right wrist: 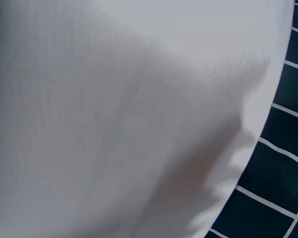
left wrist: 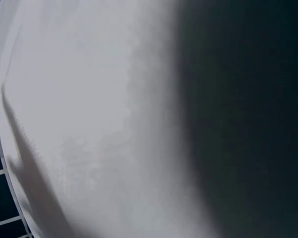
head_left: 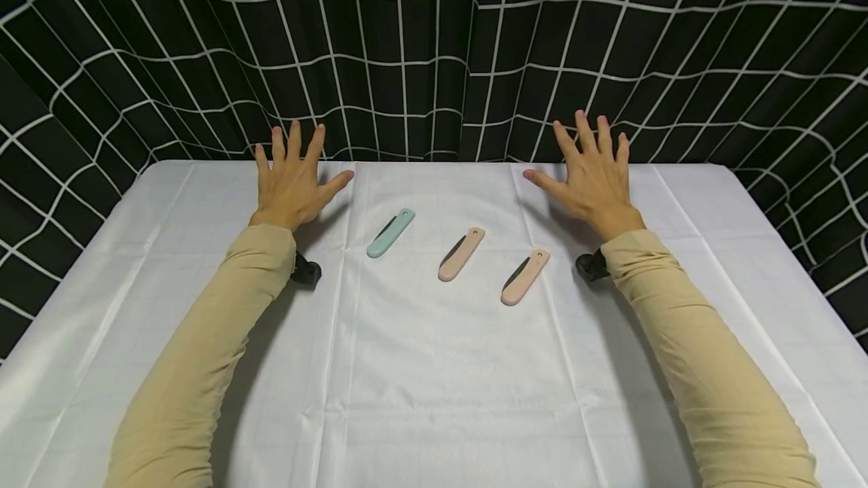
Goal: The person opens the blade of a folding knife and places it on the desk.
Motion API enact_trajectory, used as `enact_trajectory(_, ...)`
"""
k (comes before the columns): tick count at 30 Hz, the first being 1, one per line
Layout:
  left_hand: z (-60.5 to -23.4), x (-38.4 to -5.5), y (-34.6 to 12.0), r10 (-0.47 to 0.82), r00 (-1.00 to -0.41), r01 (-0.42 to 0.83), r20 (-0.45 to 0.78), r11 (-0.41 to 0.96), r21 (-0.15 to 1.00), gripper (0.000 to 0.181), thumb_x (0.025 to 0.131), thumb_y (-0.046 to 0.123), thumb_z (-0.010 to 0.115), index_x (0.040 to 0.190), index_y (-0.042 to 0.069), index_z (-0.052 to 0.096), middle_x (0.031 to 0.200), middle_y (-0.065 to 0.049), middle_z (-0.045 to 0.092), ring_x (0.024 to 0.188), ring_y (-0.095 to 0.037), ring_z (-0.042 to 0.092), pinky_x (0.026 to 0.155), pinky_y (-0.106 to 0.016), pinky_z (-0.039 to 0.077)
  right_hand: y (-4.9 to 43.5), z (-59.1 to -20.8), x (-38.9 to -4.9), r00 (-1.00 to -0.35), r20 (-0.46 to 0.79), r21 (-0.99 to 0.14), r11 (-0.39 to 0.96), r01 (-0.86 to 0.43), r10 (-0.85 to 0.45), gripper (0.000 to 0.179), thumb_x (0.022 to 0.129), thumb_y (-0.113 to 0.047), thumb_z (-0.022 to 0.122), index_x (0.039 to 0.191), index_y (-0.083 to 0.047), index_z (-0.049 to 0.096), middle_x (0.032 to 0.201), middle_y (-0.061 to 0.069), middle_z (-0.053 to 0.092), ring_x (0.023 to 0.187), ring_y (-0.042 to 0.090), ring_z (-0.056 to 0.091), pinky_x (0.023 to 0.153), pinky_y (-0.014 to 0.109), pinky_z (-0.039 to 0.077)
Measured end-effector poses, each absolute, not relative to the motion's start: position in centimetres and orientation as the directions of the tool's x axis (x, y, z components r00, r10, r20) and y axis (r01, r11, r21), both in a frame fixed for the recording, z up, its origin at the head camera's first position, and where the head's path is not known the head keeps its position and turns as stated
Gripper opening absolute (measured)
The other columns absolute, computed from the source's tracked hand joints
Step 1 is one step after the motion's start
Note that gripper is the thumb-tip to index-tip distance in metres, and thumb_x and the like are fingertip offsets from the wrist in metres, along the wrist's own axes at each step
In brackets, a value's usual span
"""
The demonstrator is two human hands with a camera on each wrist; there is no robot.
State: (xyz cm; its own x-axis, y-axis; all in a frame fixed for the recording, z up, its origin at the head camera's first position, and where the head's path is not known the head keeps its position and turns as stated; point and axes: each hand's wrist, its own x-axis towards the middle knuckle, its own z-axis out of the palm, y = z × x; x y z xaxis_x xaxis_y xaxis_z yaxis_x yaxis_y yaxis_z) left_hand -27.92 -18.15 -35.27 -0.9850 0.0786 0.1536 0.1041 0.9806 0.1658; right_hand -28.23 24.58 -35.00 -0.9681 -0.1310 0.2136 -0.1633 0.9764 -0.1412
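Mint knife, mid pink knife & R-most pink knife lie apart on white cloth, btwn the hands. Prob. light, stiff, maybe slick; best pinched by the sides, clear of dark strips (prob. blades). L hand & R hand: fingers spread wide, nothing held.

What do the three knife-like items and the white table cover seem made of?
Mint item, middle pink item, right pink item: probably matte plastic, given even colour; dark strips perhaps metal, too small to tell. White table cover: likely matte woven fabric, with visible creases and fine texture.
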Motion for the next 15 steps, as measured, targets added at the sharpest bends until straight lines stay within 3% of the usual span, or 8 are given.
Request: enact_trajectory(15, -35.2, -27.3, -17.2, 0.11, -0.983, 0.137, 0.146, 0.973, 0.187, 0.086, 0.095, 0.068, 0.041, 0.161, 0.022, 0.008, 0.167, -0.016, 0.006, 0.154, -0.042, 0.001, 0.121, -0.062, 0.0, 23.5, -34.9, -27.7, -0.967, 0.188, -0.161, 0.966, -0.202, -0.171, 0.095, 0.088, -0.078, 0.042, 0.16, -0.02, 0.018, 0.168, 0.012, 0.004, 0.154, 0.041, 0.0, 0.12, 0.063, -0.002)
